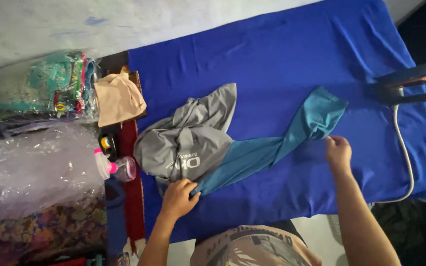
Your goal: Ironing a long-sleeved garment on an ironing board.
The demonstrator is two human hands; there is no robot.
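Observation:
A grey and teal garment (208, 143) lies crumpled on a blue cloth-covered board (282, 54). Its grey body is bunched at the left, and a teal sleeve (292, 135) stretches out to the right. My left hand (177, 197) presses and grips the garment where grey meets teal, at the near edge. My right hand (338, 151) pinches the lower edge of the teal sleeve near its end.
An iron (410, 83) rests at the right end of the board, its white cord (406, 157) running down the right side. A spray bottle (114, 167), a folded beige cloth (119, 98) and plastic-wrapped fabrics (35, 93) sit at the left.

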